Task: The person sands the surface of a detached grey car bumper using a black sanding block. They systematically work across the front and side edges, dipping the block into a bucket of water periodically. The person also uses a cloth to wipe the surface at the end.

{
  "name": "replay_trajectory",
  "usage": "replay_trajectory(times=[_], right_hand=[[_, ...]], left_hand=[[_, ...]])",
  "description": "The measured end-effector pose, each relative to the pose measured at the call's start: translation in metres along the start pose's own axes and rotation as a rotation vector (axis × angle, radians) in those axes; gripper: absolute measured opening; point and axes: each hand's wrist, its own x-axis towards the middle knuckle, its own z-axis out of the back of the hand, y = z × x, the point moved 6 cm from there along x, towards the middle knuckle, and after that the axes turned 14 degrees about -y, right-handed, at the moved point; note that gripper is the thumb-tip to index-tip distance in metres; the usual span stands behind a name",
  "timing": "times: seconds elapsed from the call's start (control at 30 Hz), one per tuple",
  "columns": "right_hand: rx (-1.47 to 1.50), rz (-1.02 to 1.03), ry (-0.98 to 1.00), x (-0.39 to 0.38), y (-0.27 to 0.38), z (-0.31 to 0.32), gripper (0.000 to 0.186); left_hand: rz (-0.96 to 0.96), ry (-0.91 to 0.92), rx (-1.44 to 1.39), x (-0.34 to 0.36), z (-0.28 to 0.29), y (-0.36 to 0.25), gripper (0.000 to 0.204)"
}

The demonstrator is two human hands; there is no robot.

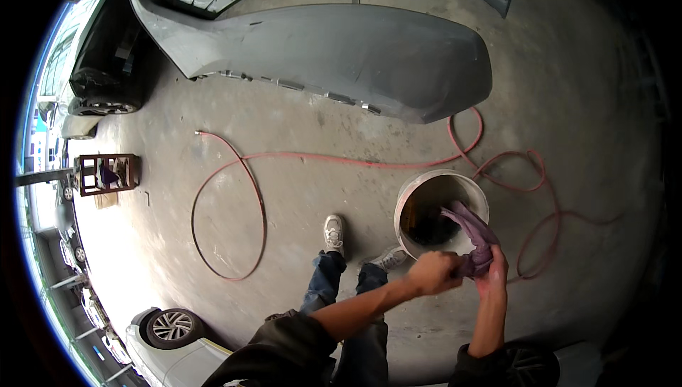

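A purple cloth (477, 234) is bunched and twisted between my two hands, above the near right side of a white bucket (407, 187). My left hand (435, 273) is closed round the cloth's near end. My right hand (495, 270) grips it from the right, with the fingers partly hidden by the folds. One loose end of the cloth hangs over the bucket's mouth. Dark liquid (426, 220) appears to lie inside the bucket.
A red hose (320, 157) loops across the concrete floor and behind the bucket. A large grey bumper (341, 50) is held up ahead. My shoes (334, 233) are left of the bucket. Parked cars, a wheel (172, 327) and a brown rack (106, 174) stand on the left.
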Motion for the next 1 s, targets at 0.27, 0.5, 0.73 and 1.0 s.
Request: replay_trajectory(times=[0.27,0.5,0.73,1.0], right_hand=[[-0.191,0.265,0.068,-0.065,0.034,-0.018,0.044],[-0.503,0.637,0.191,-0.123,0.059,-0.043,0.059],[-0.074,0.891,0.225,-0.179,0.108,-0.024,0.049],[0.121,0.944,0.295,-0.18,0.157,-0.023,0.031]], left_hand=[[0.024,-0.14,0.25,0.03,0.013,0.05,0.068],[-0.201,-0.074,-0.091,0.071,0.003,-0.002,0.075],[-0.01,-0.028,-0.358,0.087,-0.006,0.025,0.045],[0.334,-0.009,-0.492,0.067,-0.017,0.06,0.031]])
